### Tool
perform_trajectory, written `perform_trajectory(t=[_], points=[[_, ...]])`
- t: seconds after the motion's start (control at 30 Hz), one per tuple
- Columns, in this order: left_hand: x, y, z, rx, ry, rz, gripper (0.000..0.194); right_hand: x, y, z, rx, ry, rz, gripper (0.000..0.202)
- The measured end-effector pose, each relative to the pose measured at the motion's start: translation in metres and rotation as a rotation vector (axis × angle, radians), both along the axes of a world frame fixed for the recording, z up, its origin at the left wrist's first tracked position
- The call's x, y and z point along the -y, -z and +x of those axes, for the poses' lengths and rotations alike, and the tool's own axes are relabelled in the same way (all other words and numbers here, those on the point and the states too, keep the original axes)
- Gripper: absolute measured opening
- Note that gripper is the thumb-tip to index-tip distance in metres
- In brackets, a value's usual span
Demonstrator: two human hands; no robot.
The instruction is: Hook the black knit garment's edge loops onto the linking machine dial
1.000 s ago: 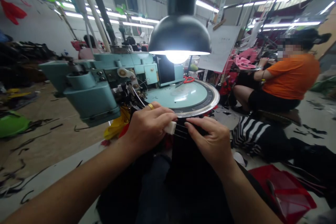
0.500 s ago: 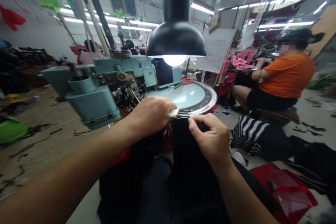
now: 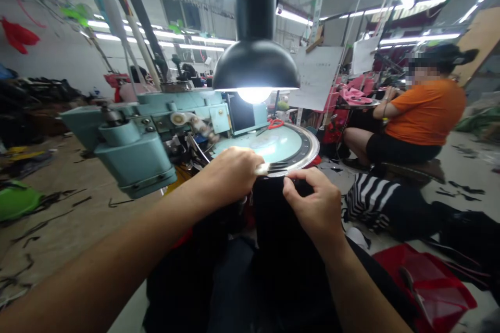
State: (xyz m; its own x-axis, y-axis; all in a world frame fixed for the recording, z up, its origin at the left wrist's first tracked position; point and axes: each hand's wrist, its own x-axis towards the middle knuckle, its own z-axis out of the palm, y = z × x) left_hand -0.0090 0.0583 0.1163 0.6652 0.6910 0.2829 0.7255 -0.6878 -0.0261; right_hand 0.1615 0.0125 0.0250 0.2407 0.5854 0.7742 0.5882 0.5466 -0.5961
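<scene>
A round dial plate point(image 3: 311, 151) with a toothed metal rim sits on a pale green machine point(image 3: 133, 156). Closed around a small whitish tool point(image 3: 262, 169), my left hand point(image 3: 230, 170) is at the near edge of the rim. My right hand point(image 3: 314, 195) pinches the edge of black fabric point(image 3: 269, 218) against the rim, just right of the tool. The fabric hangs from the rim down over my lap. Thin dark prongs point right from the tool's tip.
A lit black lamp point(image 3: 255, 65) hangs over the dial. Red-handled scissors point(image 3: 275, 123) lie at its far side. On the right sits a person in an orange shirt point(image 3: 433, 109), near striped cloth point(image 3: 371, 195) and a red bag point(image 3: 425, 276). Machine arms stand left.
The view has shifted slightly, with the lamp appearing lower and further left. A machine linkage beside the dial is now blurred. Both hands keep nearly the same places and grips.
</scene>
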Motion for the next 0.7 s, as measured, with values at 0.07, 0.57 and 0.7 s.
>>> perform_trajectory(t=[0.07, 0.57, 0.7], points=[[-0.0003, 0.0000, 0.0010, 0.010, -0.005, -0.001, 0.024, -0.0007, 0.0003, 0.0006, -0.004, 0.004, -0.003, 0.005], [0.0032, 0.0004, 0.0035, 0.027, -0.025, 0.052, 0.023, -0.0028, 0.0052, -0.0021, -0.062, -0.022, 0.000, 0.005], [0.0005, -0.0011, 0.0024, 0.043, 0.005, -0.018, 0.027, -0.0018, 0.0051, -0.0023, -0.083, -0.038, -0.044, 0.005]])
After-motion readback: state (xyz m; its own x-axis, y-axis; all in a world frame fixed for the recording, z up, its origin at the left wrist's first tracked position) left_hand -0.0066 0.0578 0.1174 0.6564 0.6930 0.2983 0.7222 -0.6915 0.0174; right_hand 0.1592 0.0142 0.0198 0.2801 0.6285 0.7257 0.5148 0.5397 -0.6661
